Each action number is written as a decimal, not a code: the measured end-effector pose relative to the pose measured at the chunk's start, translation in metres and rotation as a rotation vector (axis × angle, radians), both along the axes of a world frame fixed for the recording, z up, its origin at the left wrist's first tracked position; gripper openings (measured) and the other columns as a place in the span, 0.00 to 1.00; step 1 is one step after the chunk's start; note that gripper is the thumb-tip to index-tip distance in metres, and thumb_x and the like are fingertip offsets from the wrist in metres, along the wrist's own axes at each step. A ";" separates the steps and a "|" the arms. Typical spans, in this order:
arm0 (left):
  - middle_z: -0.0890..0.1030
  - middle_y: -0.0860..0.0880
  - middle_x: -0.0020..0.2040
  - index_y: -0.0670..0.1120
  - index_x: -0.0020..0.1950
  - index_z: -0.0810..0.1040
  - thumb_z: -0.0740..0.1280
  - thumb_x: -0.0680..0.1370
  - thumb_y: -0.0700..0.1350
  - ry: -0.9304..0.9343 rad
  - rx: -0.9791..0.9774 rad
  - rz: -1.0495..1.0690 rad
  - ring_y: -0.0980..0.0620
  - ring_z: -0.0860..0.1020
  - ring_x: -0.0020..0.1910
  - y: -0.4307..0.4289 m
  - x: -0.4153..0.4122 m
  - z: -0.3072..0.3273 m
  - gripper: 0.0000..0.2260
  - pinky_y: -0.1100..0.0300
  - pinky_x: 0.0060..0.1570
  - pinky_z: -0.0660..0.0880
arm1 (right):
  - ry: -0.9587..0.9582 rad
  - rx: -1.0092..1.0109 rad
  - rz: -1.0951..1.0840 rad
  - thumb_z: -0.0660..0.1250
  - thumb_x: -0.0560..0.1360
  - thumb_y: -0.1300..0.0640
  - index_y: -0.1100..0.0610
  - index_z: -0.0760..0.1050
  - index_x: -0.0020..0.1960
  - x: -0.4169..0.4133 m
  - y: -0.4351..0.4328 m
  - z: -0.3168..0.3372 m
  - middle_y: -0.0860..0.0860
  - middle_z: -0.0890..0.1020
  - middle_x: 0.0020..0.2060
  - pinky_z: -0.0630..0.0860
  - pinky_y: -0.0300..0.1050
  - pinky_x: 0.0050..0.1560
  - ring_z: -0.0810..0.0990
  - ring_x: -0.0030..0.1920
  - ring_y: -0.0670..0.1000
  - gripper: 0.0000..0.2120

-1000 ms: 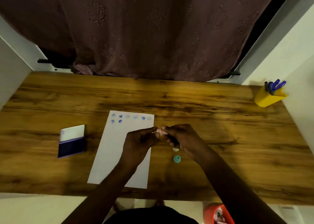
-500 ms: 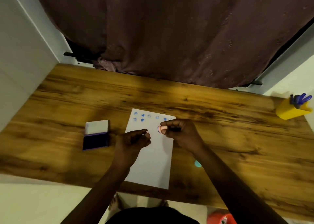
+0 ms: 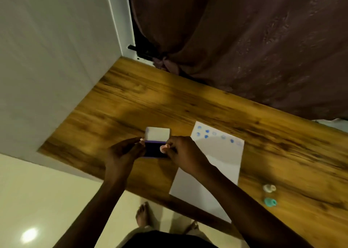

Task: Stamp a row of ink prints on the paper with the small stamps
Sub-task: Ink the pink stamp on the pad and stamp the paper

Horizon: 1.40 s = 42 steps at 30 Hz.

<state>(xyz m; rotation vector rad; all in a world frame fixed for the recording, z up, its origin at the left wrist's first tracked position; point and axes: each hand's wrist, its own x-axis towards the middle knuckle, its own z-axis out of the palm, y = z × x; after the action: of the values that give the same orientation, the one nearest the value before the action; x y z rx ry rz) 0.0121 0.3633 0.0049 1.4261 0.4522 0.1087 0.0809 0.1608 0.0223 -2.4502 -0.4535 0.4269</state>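
Ink pad (image 3: 155, 150) is the landmark, near the table's (image 3: 131, 101) left front part, lid (image 3: 157, 134) flipped open and standing behind the dark inking face so the ink is reachable.

Right hand (image 3: 181, 151) sits at the pad's right edge, grip narrow, pinching a small pink stamp (image 3: 162, 148) between fingertips; the stamp's face is at or just above the dark ink, contact hard to confirm through blur. Likely the loading step: ink the stamp before carrying it to the sheet.

Left hand (image 3: 125, 151) is at the pad's left edge, fingers curled against its side, grip partly closed on the pad body; probably bracing it so it doesn't slide or lift with the stamp.

Paper (image 3: 216, 165) lies just right of the pad, long side running toward the person, near corner hanging over the table's front edge. Blue prints (image 3: 214, 134) sit along its far end: one fuller row, a second row started below with only a couple of marks. So the task looks partway done, second row unfinished.

Two spare stamps, a whitish one (image 3: 269, 188) and a teal one (image 3: 270, 202), lie well right of the pad, beyond the paper, parked clear of the printing area.

Brown curtain (image 3: 244, 40) hangs behind the table.
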 end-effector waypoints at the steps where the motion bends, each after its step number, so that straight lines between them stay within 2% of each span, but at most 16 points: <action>1: 0.89 0.43 0.50 0.43 0.57 0.86 0.74 0.78 0.41 -0.004 -0.010 0.014 0.43 0.88 0.50 0.008 -0.001 0.000 0.09 0.58 0.45 0.84 | -0.026 -0.064 0.045 0.68 0.80 0.47 0.58 0.80 0.57 0.003 0.011 -0.003 0.56 0.85 0.55 0.83 0.51 0.55 0.83 0.58 0.55 0.14; 3: 0.89 0.42 0.50 0.41 0.58 0.85 0.74 0.77 0.41 -0.001 -0.019 0.044 0.42 0.88 0.49 0.022 -0.002 0.000 0.10 0.57 0.46 0.84 | -0.087 -0.174 0.114 0.67 0.81 0.49 0.57 0.79 0.58 0.008 0.033 -0.009 0.56 0.84 0.58 0.82 0.51 0.56 0.82 0.60 0.57 0.13; 8: 0.89 0.43 0.49 0.40 0.60 0.85 0.75 0.77 0.42 0.039 -0.023 0.048 0.42 0.88 0.49 0.045 -0.003 -0.003 0.13 0.48 0.53 0.83 | -0.188 -0.310 0.154 0.67 0.81 0.53 0.56 0.80 0.60 0.013 0.065 -0.021 0.55 0.82 0.56 0.82 0.52 0.51 0.83 0.56 0.56 0.11; 15: 0.89 0.44 0.48 0.42 0.59 0.86 0.75 0.76 0.42 0.065 -0.045 0.033 0.43 0.88 0.48 0.058 0.002 -0.011 0.12 0.48 0.53 0.84 | -0.233 -0.439 0.185 0.66 0.80 0.59 0.58 0.79 0.60 0.007 0.080 -0.037 0.56 0.81 0.57 0.81 0.50 0.49 0.81 0.57 0.57 0.10; 23: 0.89 0.41 0.49 0.40 0.58 0.86 0.74 0.77 0.38 0.049 -0.080 -0.022 0.41 0.88 0.49 0.056 0.014 -0.011 0.10 0.51 0.51 0.85 | -0.193 -0.564 0.211 0.69 0.78 0.59 0.57 0.78 0.63 0.004 0.088 -0.048 0.57 0.81 0.59 0.82 0.59 0.55 0.80 0.59 0.59 0.14; 25: 0.89 0.43 0.48 0.41 0.57 0.86 0.74 0.77 0.38 0.037 -0.056 -0.050 0.41 0.88 0.48 0.054 0.018 -0.008 0.09 0.52 0.51 0.84 | -0.152 -0.532 0.192 0.69 0.77 0.60 0.57 0.79 0.62 0.006 0.088 -0.045 0.57 0.81 0.58 0.82 0.59 0.54 0.81 0.58 0.60 0.13; 27: 0.89 0.43 0.46 0.41 0.56 0.86 0.74 0.77 0.38 0.037 -0.054 -0.044 0.41 0.88 0.48 0.050 0.022 -0.003 0.09 0.54 0.49 0.85 | -0.146 -0.467 0.143 0.68 0.76 0.61 0.57 0.80 0.55 0.007 0.089 -0.041 0.57 0.83 0.52 0.81 0.56 0.44 0.83 0.51 0.60 0.08; 28: 0.89 0.44 0.46 0.42 0.55 0.87 0.75 0.76 0.38 0.044 -0.050 -0.035 0.42 0.88 0.47 0.048 0.024 -0.001 0.08 0.56 0.48 0.85 | -0.146 -0.438 0.113 0.67 0.77 0.61 0.56 0.80 0.53 0.007 0.088 -0.039 0.57 0.83 0.51 0.81 0.56 0.42 0.83 0.49 0.61 0.06; 30: 0.89 0.44 0.45 0.44 0.54 0.87 0.75 0.76 0.38 0.044 -0.037 -0.041 0.43 0.88 0.47 0.045 0.027 0.003 0.07 0.56 0.47 0.85 | -0.114 -0.411 0.065 0.69 0.78 0.60 0.55 0.80 0.58 0.007 0.084 -0.038 0.57 0.83 0.55 0.81 0.57 0.52 0.83 0.54 0.60 0.09; 32: 0.89 0.45 0.46 0.45 0.54 0.87 0.74 0.77 0.38 0.035 -0.012 -0.092 0.44 0.88 0.48 0.039 0.028 0.005 0.07 0.52 0.50 0.84 | -0.077 -0.343 0.013 0.71 0.77 0.59 0.56 0.79 0.62 0.009 0.077 -0.037 0.56 0.82 0.59 0.79 0.51 0.57 0.82 0.59 0.58 0.14; 34: 0.89 0.45 0.48 0.43 0.54 0.87 0.74 0.77 0.38 0.037 -0.001 -0.125 0.44 0.88 0.49 0.033 0.028 0.006 0.07 0.51 0.50 0.83 | -0.017 -0.201 -0.051 0.72 0.77 0.58 0.57 0.80 0.62 0.014 0.072 -0.032 0.57 0.84 0.58 0.80 0.50 0.57 0.82 0.58 0.58 0.14; 36: 0.89 0.45 0.48 0.41 0.55 0.87 0.73 0.77 0.37 0.033 -0.004 -0.130 0.45 0.88 0.49 0.029 0.028 0.007 0.07 0.57 0.45 0.83 | 0.049 -0.011 -0.104 0.73 0.77 0.54 0.56 0.84 0.57 0.019 0.067 -0.023 0.55 0.86 0.54 0.82 0.52 0.55 0.84 0.55 0.54 0.11; 38: 0.89 0.43 0.49 0.40 0.56 0.86 0.74 0.77 0.38 0.032 -0.012 -0.171 0.45 0.88 0.49 0.017 0.029 0.007 0.09 0.62 0.42 0.82 | 0.104 0.156 -0.199 0.73 0.76 0.50 0.54 0.86 0.52 0.023 0.045 -0.014 0.50 0.87 0.49 0.82 0.48 0.53 0.84 0.51 0.48 0.10; 40: 0.88 0.43 0.52 0.41 0.58 0.85 0.74 0.77 0.38 0.060 -0.055 -0.222 0.46 0.88 0.50 0.005 0.029 0.006 0.10 0.60 0.45 0.84 | 0.149 0.289 -0.353 0.75 0.74 0.48 0.53 0.87 0.52 0.026 0.016 -0.008 0.48 0.88 0.47 0.82 0.46 0.53 0.85 0.49 0.45 0.11; 42: 0.88 0.45 0.53 0.41 0.59 0.85 0.74 0.76 0.37 0.083 -0.088 -0.255 0.47 0.88 0.51 -0.005 0.027 0.005 0.11 0.58 0.48 0.85 | 0.115 0.316 -0.505 0.77 0.73 0.48 0.55 0.87 0.51 0.028 -0.020 -0.006 0.50 0.88 0.44 0.83 0.49 0.51 0.86 0.46 0.48 0.12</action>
<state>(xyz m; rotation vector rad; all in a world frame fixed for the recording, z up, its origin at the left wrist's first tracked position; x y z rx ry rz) 0.0391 0.3578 0.0100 1.3932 0.3349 -0.1744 0.1089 0.1409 0.0163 -2.1167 0.1431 0.2536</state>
